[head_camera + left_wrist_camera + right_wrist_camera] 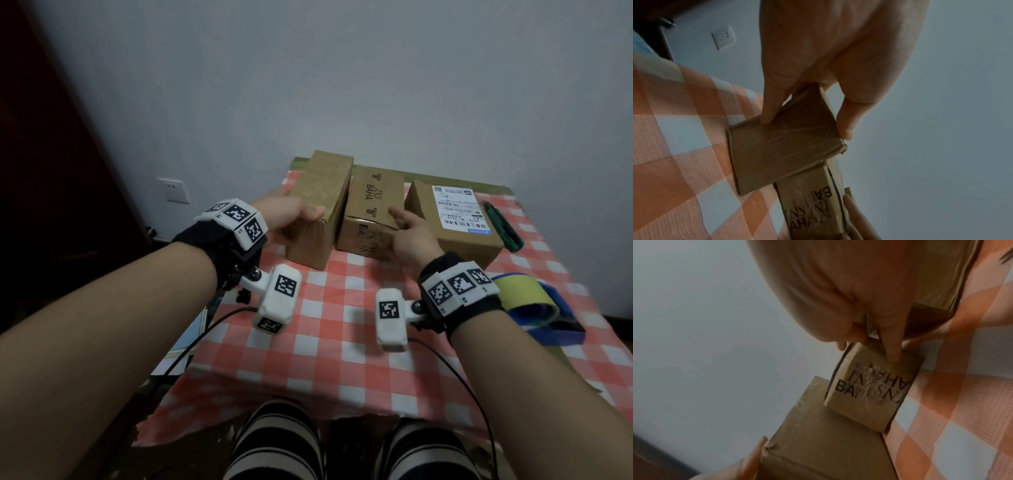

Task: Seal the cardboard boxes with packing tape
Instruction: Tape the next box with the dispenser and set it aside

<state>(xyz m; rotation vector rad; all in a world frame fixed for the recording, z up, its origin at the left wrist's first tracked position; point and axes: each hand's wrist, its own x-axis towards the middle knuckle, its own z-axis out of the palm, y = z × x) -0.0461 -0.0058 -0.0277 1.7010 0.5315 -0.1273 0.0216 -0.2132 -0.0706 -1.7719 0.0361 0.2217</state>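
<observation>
A: Head view first: three cardboard boxes stand in a row at the far side of the checked tablecloth (pixel 342 342). The left box (pixel 318 209) and the middle box (pixel 371 212) touch along their sides; the right box (pixel 452 219), which carries a white shipping label, sits just beside the middle one.

B: Any tape on them yet?

A: Glossy wrinkled film shows on the near ends of the left and middle boxes in both wrist views, so I judge they carry some tape already. Whether that is fresh sealing or old shipping tape, I cannot tell. The tape dispenser (pixel 534 308), blue with a yellowish roll, lies near the person's right wrist, untouched by either hand. So no taping is under way now; it looks like arranging or picking a box.

B: And the hands?

A: The left hand (pixel 291 214) grips the near end of the left box: thumb on top, fingers (pixel 770 104) on the near end face. The right hand (pixel 409 236) is on the near top edge of the middle box, forefinger stretched along the top and another finger pressing down the printed end face. It seems a loose pinch over the edge.

B: What remains?

A: Probably the taping itself: the dispenser must be picked up. A dark green object (pixel 501 222) lies right of the labelled box.
</observation>
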